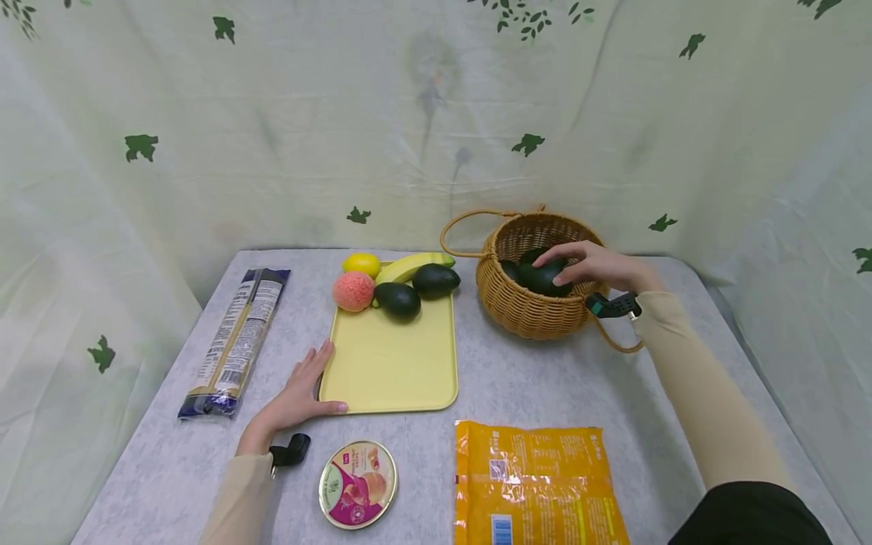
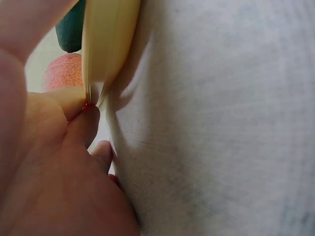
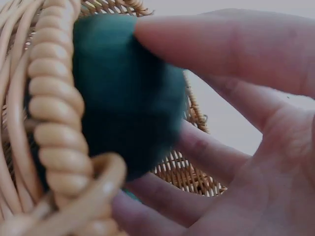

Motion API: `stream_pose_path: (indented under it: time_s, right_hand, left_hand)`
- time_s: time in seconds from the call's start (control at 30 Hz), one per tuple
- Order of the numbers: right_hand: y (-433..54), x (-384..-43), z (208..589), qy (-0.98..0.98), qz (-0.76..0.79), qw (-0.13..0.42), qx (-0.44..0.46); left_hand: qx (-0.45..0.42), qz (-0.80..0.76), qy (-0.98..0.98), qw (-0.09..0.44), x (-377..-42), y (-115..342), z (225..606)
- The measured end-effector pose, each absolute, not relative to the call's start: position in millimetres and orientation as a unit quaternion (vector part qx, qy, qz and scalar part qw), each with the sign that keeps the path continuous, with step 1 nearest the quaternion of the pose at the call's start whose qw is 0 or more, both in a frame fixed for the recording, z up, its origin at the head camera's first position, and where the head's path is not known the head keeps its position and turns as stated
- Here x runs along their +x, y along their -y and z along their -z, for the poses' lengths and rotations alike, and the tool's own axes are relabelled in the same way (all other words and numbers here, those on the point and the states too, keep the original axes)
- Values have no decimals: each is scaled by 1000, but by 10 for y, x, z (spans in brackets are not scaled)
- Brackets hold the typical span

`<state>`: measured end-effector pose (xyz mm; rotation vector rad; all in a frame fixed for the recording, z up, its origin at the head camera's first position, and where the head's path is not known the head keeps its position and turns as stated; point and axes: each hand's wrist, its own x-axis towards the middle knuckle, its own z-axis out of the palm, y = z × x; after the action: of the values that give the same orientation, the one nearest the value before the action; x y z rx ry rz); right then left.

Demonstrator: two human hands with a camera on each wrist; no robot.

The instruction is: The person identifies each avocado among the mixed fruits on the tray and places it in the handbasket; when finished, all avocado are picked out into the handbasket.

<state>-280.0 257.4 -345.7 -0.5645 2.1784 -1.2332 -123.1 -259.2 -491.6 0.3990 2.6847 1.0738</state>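
My right hand (image 1: pixel 593 265) reaches into the wicker basket (image 1: pixel 527 322) and grips a dark green avocado (image 1: pixel 545 278), thumb and fingers on opposite sides of it. In the right wrist view, the avocado (image 3: pixel 123 98) sits behind the twisted rim. More dark avocados lie beneath it. My left hand (image 1: pixel 300 393) rests at the near left corner of the yellow tray (image 1: pixel 388 371), fingers extended along its left edge and thumb at the near edge. At the tray's far end are two avocados (image 1: pixel 437 281), a banana (image 1: pixel 409 266), a lemon (image 1: pixel 362 263) and a pinkish round fruit (image 1: pixel 353 291).
A long blue-and-gold packet (image 1: pixel 235 344) lies on the left of the table. Near the front are a round tin (image 1: pixel 357 484) with a pink label and an orange bag (image 1: pixel 538 484). The basket's loop handles (image 1: pixel 459 227) stick out on both sides. A pale curtain (image 1: pixel 306 151) hangs behind.
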Motion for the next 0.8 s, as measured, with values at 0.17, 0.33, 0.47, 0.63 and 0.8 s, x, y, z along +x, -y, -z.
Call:
stream_pose_path:
  time_s: [0.17,0.33,0.47,0.63,0.8]
  right_hand:
    - [-2535,-2829,3495,-802,465,291,-236]
    - [-2493,-2811,3496,-799,498,257,-218]
    - [-2458,-2764,3475,-790,534,227,-197]
    - [-2386,-2677,3430,-782,561,199,-186]
    - [-2230,-2599,3374,-762,590,190,-186]
  left_hand:
    - [136,-368,-913,111,-1228,2588,4911]
    - [137,-369,-913,111,-1228,2588,4922]
    - [139,-368,-913,110,-1227,2591,4931]
    - [141,-368,-913,108,-1228,2596,4928]
    - [144,-371,-911,107,-1227,2596,4919]
